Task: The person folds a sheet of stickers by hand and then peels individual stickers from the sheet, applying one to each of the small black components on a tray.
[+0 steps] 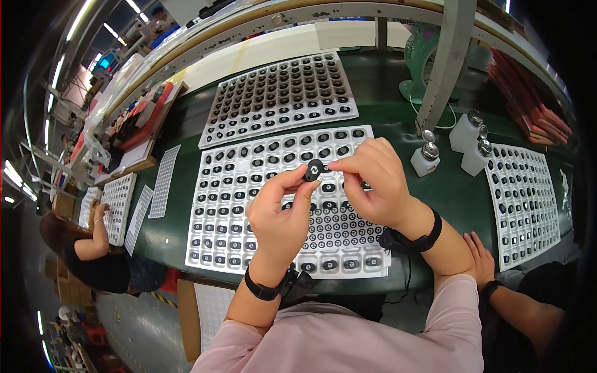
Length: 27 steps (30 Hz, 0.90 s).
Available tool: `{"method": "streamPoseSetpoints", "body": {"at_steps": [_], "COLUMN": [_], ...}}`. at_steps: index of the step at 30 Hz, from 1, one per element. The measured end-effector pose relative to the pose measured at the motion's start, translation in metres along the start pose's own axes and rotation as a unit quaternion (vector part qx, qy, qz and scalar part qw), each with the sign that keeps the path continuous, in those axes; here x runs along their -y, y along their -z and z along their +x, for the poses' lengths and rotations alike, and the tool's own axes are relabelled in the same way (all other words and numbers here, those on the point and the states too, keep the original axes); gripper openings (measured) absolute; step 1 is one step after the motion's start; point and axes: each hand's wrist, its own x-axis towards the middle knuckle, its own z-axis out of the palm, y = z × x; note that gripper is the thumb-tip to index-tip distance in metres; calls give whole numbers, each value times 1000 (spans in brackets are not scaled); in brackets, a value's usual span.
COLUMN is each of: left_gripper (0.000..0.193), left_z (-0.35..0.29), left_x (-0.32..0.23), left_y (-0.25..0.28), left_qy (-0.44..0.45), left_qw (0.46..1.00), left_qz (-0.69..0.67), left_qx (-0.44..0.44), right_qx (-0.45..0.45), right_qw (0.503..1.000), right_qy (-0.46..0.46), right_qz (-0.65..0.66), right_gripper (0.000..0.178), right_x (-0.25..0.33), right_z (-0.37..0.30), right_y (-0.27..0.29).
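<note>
A small black oval plastic piece with a white mark [314,169] is pinched between the thumb and fingers of my left hand [280,205]. Close on its right is my right hand [376,180], index finger stretched toward the piece and thumb apart below; I see nothing held there. Both hands are above a white blister tray [194,214] with rows of similar black pieces in its pockets. On that tray, under my hands, lies a sheet of round dark stickers [339,229], partly hidden by my left hand and wrist.
Behind is a second filled tray [203,138]; another tray [497,193] stands at right. White pump bottles [425,163], a green fan [415,59] and a metal post [444,68] are at far right. A co-worker's hand [479,255] rests beside my right arm; another person [93,248] works at left.
</note>
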Motion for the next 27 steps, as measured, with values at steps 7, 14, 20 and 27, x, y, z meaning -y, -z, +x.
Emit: {"method": "streamPoseSetpoints", "body": {"at_steps": [7, 14, 20, 27], "left_gripper": [27, 26, 26, 29], "left_z": [-3, -5, 3, 21], "left_x": [-11, -14, 41, 170], "left_y": [11, 38, 124, 319], "left_qy": [35, 51, 42, 267], "left_qw": [996, 979, 977, 864], "left_qz": [-38, -145, 133, 424], "left_qx": [70, 135, 160, 47], "right_qx": [-4, 122, 145, 159], "right_qw": [932, 908, 925, 920], "right_qy": [-267, -234, -226, -264], "right_qz": [244, 325, 270, 244], "right_gripper": [31, 31, 29, 30], "right_x": [22, 31, 36, 29], "right_z": [9, -1, -3, -4], "right_y": [-5, 8, 13, 16]}}
